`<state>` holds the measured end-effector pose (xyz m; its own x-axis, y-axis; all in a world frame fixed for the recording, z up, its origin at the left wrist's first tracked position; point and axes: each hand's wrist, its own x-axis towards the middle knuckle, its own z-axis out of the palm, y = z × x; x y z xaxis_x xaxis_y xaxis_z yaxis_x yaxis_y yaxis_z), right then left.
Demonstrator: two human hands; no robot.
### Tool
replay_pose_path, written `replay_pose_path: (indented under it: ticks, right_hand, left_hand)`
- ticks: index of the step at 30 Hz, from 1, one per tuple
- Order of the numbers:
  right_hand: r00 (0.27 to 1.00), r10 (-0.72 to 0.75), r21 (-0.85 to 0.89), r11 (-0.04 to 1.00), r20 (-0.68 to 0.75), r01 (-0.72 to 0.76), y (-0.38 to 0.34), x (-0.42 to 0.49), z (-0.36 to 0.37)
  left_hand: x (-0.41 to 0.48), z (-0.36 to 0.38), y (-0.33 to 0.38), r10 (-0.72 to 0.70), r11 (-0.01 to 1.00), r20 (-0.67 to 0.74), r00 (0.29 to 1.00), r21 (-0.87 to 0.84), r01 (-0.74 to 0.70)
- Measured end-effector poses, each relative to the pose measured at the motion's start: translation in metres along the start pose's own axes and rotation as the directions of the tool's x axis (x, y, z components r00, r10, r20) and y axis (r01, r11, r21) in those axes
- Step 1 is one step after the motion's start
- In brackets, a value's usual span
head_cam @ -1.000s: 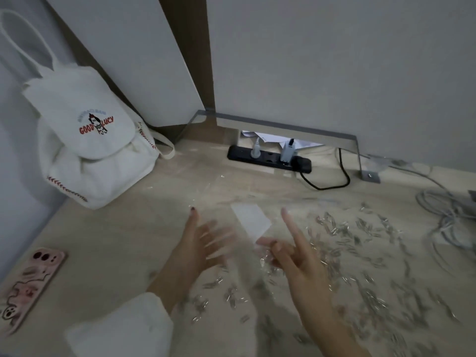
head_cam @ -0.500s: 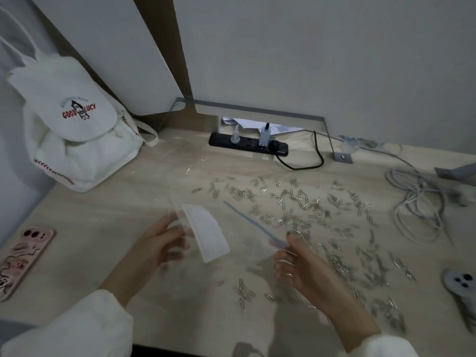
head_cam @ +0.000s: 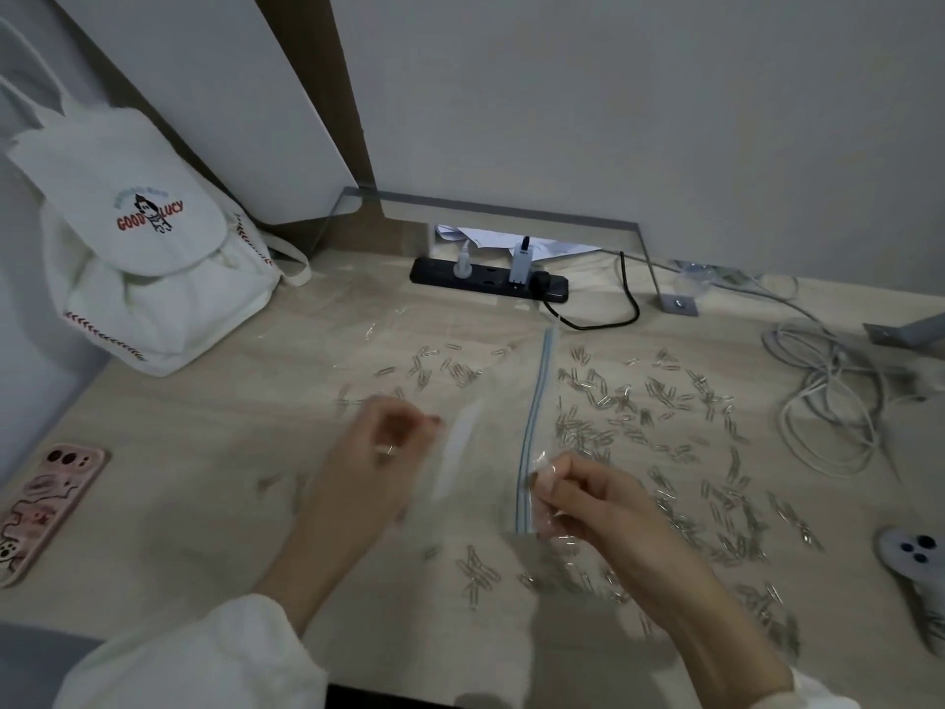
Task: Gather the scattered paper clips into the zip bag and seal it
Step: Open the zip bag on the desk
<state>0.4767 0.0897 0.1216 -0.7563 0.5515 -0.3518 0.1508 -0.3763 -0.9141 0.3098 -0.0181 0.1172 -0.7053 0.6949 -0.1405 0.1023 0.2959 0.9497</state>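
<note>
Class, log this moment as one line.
left hand: blurred over clear plastic zip bag, grip unclear | right hand: pinches bag beside blue zip strip | silver metal paper clips: scattered on pale wooden desk

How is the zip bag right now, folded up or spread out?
Spread out: the zip bag stretches wide over the table, its blue zip strip straight, right hand pinching it.

Backpack (head_cam: 145,278): white, upper left of the frame; flap printed "GOOD LUCY" in red capitals, the two words split by a small cartoon figure.
Arc above logo: small print, too small to read.
Phone case (head_cam: 48,509): pink, lower left edge; doodles only, no legible lettering.
</note>
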Motion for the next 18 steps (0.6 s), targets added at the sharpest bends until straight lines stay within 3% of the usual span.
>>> replay_pose_path:
  ticks: [2, 4, 9, 13, 15, 18]
  right_hand:
    - [0.998, -0.063, -0.048, 0.997, 0.01, 0.064, -0.01, -0.001, 0.007]
    - [0.991, -0.128, -0.132, 0.983, 0.029, 0.13, -0.016, -0.001, 0.011]
    - [0.984, -0.151, -0.169, 0.972, 0.092, 0.165, -0.023, -0.003, 0.015]
    - [0.991, -0.07, -0.043, 0.996, 0.11, 0.075, -0.024, -0.006, 0.008]
    - [0.994, -0.049, 0.011, 0.999, 0.1, 0.048, -0.026, -0.007, 0.005]
    - [0.997, -0.066, -0.064, 0.996, 0.038, 0.068, -0.026, -0.005, 0.003]
  left_hand:
    - [-0.015, 0.017, 0.024, -0.007, 0.997, 0.256, 0.967, -0.075, 0.028]
    - [-0.021, 0.027, 0.034, 0.011, 0.997, 0.351, 0.936, -0.076, 0.017]
    - [-0.022, 0.036, 0.04, -0.027, 0.993, 0.381, 0.924, -0.094, 0.068]
    - [-0.02, 0.038, 0.042, -0.037, 0.985, 0.398, 0.916, -0.138, 0.1]
    - [-0.019, 0.039, 0.04, -0.023, 0.987, 0.418, 0.908, -0.137, 0.088]
    - [-0.017, 0.043, 0.035, -0.01, 0.994, 0.395, 0.918, -0.095, 0.052]
